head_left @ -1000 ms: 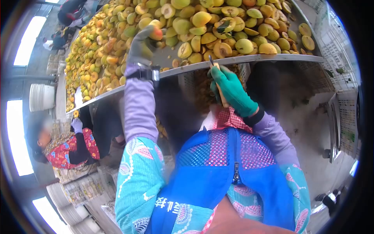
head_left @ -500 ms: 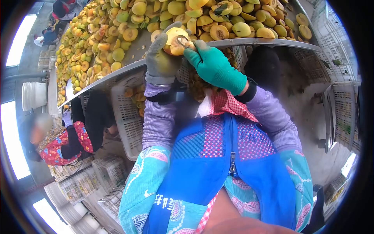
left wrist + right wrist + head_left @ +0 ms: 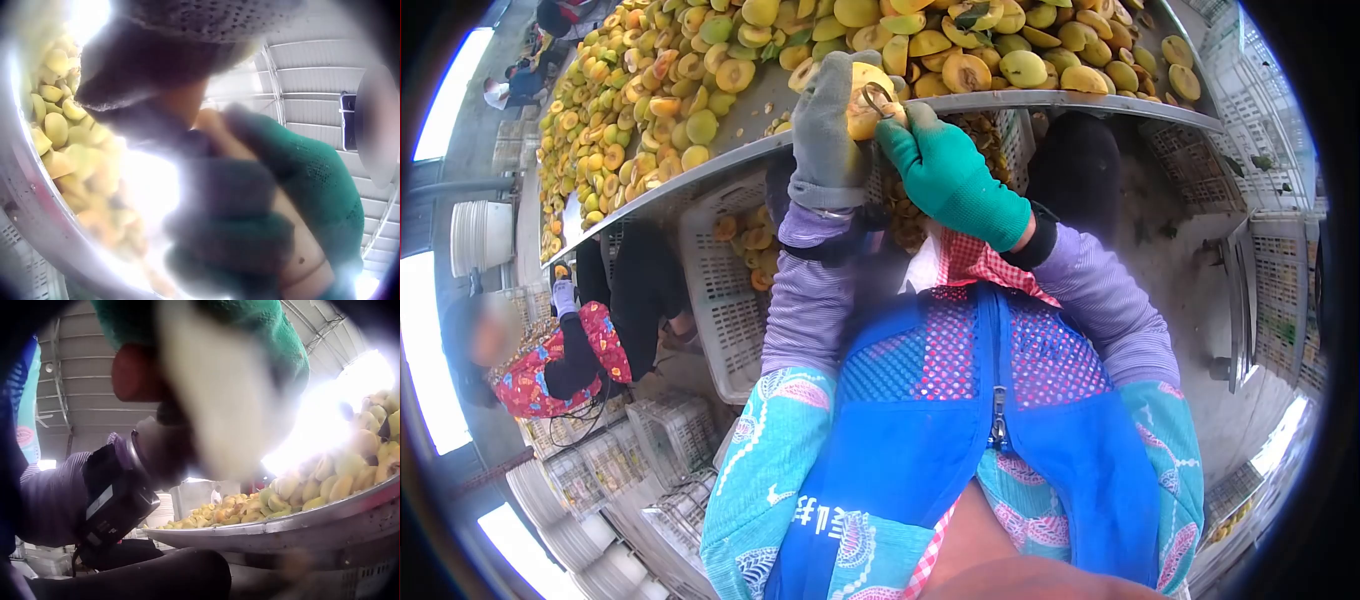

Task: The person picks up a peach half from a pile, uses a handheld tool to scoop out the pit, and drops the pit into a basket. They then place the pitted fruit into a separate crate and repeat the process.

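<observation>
My left hand (image 3: 828,140), in a grey glove, grips a yellow peach (image 3: 863,118) at the front edge of the fruit table. Its palm side faces the other hand, and the fingers hide much of the fruit. My right hand (image 3: 962,188), in a green glove, holds a pitting knife with a wooden handle (image 3: 306,262). The knife's curved metal loop (image 3: 868,92) lies against the cut face of the peach. In the left wrist view the green fingers wrap the handle close beside the dark, blurred left glove. A pale blur covers much of the right wrist view.
A metal table with a raised rim (image 3: 1060,101) bears a heap of peach halves (image 3: 630,130). Beneath it stands a white crate (image 3: 722,300) with fruit inside. Another person (image 3: 565,360) sits at the left near stacked white tubs (image 3: 482,238). More crates (image 3: 1285,300) stand at the right.
From the heap, my left hand has brought a peach back to the table edge. My right hand has raised the knife to it, and the left hand has since turned around the fruit.
</observation>
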Demonstrator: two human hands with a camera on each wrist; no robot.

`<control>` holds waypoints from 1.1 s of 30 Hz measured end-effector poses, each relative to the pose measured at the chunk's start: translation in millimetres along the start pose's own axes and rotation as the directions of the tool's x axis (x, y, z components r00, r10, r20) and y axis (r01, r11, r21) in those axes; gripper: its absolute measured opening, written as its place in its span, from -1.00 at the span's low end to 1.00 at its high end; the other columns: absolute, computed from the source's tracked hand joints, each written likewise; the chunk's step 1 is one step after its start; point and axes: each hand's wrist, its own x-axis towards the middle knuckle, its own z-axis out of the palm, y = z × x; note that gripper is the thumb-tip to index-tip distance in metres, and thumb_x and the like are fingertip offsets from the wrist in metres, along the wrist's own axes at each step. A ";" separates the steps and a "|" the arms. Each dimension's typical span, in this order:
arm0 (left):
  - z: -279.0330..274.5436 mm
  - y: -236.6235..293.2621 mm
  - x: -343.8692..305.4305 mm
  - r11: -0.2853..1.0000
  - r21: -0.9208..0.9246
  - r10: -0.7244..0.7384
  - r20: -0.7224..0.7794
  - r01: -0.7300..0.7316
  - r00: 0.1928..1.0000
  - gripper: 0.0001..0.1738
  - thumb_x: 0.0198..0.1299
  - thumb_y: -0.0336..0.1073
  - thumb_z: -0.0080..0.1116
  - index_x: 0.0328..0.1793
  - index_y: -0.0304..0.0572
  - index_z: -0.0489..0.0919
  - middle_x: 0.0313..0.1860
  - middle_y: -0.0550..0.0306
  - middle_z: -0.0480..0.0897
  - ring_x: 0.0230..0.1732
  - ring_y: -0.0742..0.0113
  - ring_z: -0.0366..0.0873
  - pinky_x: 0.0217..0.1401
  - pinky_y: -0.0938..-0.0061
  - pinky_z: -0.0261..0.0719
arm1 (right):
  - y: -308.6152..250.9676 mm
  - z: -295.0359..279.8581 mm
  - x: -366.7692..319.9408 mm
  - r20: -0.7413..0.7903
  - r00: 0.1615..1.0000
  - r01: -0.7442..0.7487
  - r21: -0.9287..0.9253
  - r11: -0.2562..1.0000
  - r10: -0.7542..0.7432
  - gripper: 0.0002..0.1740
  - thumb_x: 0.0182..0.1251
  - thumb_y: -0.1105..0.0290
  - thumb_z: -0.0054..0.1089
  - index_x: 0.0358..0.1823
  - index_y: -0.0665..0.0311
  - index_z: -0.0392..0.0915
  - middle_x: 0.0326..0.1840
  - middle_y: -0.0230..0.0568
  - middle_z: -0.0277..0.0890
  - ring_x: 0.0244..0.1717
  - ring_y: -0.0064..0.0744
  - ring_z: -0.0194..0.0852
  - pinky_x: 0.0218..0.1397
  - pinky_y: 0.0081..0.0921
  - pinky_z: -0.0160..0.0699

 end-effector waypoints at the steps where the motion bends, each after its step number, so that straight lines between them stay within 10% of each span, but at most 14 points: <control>1: 1.9 2.0 -0.1 0.997 -0.063 -0.036 -0.018 0.035 0.999 -0.64 0.45 -0.15 -0.07 0.01 -0.35 0.53 -0.27 0.03 0.63 -0.27 0.35 0.64 -0.24 0.48 0.66 | -1.2 -2.0 0.4 0.039 0.998 -0.038 -0.011 0.999 0.038 -0.66 0.45 0.17 0.02 -0.21 0.37 0.36 -0.48 0.18 0.50 -0.42 0.19 0.53 -0.45 -0.08 0.42; 13: 13.9 -0.3 -2.3 0.986 0.148 0.088 -0.086 -0.075 0.992 -0.72 0.34 -0.19 0.15 -0.13 -0.31 0.63 -0.30 0.14 0.66 -0.34 0.48 0.57 -0.26 0.60 0.54 | 11.3 14.2 -4.9 0.083 0.992 -0.112 0.207 0.972 0.097 -0.67 0.49 0.22 -0.03 -0.07 0.42 0.38 -0.37 0.17 0.54 -0.34 0.00 0.59 -0.31 -0.21 0.48; 19: 5.5 7.7 -4.2 0.937 0.327 0.083 0.137 -0.124 0.987 -0.66 0.39 -0.18 0.04 0.01 -0.35 0.57 -0.14 0.02 0.63 -0.26 0.33 0.64 -0.18 0.49 0.66 | 16.3 1.8 -2.3 0.159 0.983 -0.108 0.118 0.987 0.089 -0.64 0.50 0.18 -0.04 0.00 0.40 0.40 -0.32 0.09 0.58 -0.32 -0.11 0.59 -0.25 -0.25 0.50; 22: 21.2 18.5 -9.0 1.000 0.009 -0.016 0.039 0.015 0.999 -0.69 0.34 -0.17 0.13 -0.10 -0.33 0.62 -0.33 0.08 0.65 -0.34 0.40 0.61 -0.26 0.56 0.59 | 10.9 2.5 -2.9 0.120 0.988 -0.109 0.091 0.990 0.097 -0.62 0.51 0.17 -0.06 0.00 0.41 0.40 -0.32 0.09 0.58 -0.29 -0.10 0.61 -0.22 -0.27 0.52; 33: 19.3 2.4 -5.7 0.990 0.138 0.030 0.003 -0.030 1.000 -0.74 0.32 -0.25 0.16 -0.09 -0.35 0.60 -0.30 0.08 0.65 -0.31 0.39 0.62 -0.25 0.55 0.61 | 14.1 10.8 -9.9 0.120 0.988 -0.146 0.478 0.866 0.101 -0.63 0.52 0.18 -0.07 0.00 0.42 0.40 -0.42 -0.24 0.52 -0.47 -0.35 0.49 -0.35 -0.38 0.49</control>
